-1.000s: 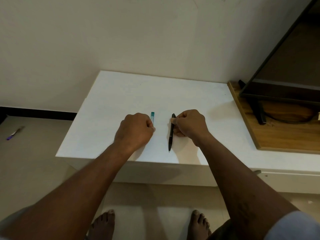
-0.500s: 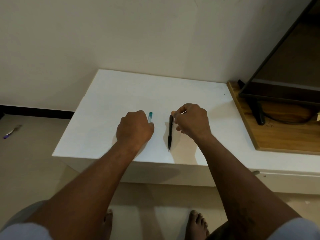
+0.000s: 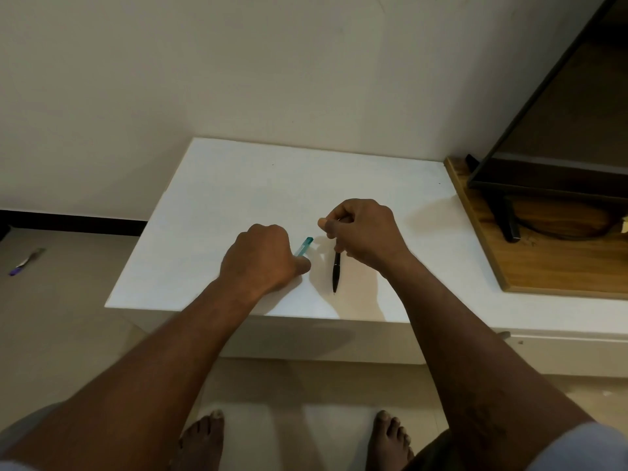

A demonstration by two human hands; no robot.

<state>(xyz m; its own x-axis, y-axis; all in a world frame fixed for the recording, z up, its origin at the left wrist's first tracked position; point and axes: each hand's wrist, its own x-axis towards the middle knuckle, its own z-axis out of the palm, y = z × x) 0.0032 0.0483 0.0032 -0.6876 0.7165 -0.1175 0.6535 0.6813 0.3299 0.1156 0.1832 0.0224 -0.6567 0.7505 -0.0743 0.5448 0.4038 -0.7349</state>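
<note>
Nearest us, the left hand (image 3: 261, 260) is curled into a fist round a teal pen (image 3: 303, 247); only the pen's far end shows, slanting away and to the right; just beyond, the right hand (image 3: 363, 232) pinches the upper end of a black pen (image 3: 336, 271) with bent fingers; its long axis runs near to far, tip towards us, over the white table (image 3: 238, 185); we cannot tell whether the tip touches.

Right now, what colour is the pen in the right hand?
Black. The pen in the right hand shows best in the head view.
</note>
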